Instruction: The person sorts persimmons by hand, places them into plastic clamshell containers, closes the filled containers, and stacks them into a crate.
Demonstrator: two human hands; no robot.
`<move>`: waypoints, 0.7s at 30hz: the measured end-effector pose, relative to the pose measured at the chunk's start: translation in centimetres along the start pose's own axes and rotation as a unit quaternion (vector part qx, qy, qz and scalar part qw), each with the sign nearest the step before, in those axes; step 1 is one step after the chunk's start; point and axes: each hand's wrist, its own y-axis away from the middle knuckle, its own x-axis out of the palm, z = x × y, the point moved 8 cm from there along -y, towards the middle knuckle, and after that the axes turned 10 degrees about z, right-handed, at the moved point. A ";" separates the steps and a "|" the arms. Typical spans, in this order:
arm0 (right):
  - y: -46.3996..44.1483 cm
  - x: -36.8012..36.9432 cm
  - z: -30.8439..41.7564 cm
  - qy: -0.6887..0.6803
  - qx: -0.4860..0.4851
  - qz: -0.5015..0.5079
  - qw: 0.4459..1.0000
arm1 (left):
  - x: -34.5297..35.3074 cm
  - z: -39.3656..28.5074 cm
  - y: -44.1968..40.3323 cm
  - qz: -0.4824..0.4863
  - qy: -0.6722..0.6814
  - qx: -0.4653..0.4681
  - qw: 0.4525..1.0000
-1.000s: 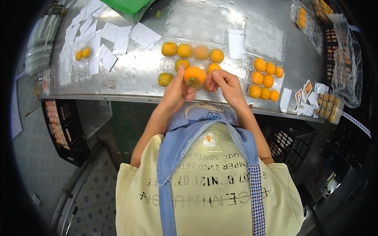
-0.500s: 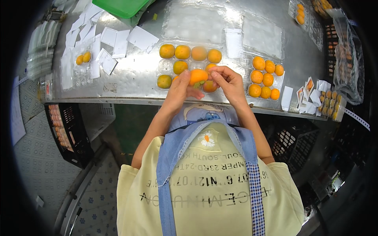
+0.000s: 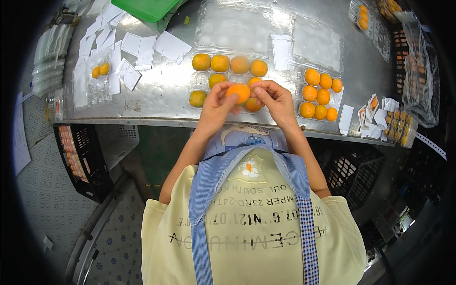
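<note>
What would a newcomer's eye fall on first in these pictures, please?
Probably the bright orange fruit held up in the left hand, with the right hand close beside it, near the middle of the view. Next might come the rows of orange fruits in a clear tray to the right of the hands, on the shiny metal table. The vivid green object at the top, left of centre, also stands out.

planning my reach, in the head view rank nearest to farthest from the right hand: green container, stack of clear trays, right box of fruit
From the right hand:
1. Right box of fruit: just to its right
2. Green container: ahead, to the left
3. Stack of clear trays: far left
</note>
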 end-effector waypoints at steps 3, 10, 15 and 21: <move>0.0 0.0 0.0 0.006 0.002 -0.001 1.000 | 0.0 -0.4 0.0 -0.002 -0.012 0.022 1.000; 0.0 0.1 0.2 -0.001 0.002 -0.004 1.000 | -0.3 0.0 -0.1 0.006 0.029 0.004 1.000; 0.5 0.9 2.1 0.125 -0.047 0.024 0.991 | -0.1 -0.6 0.1 0.007 0.023 0.013 1.000; 2.2 1.5 5.9 0.331 -0.108 0.052 0.936 | 2.2 -1.9 -0.2 0.054 -0.059 0.038 0.996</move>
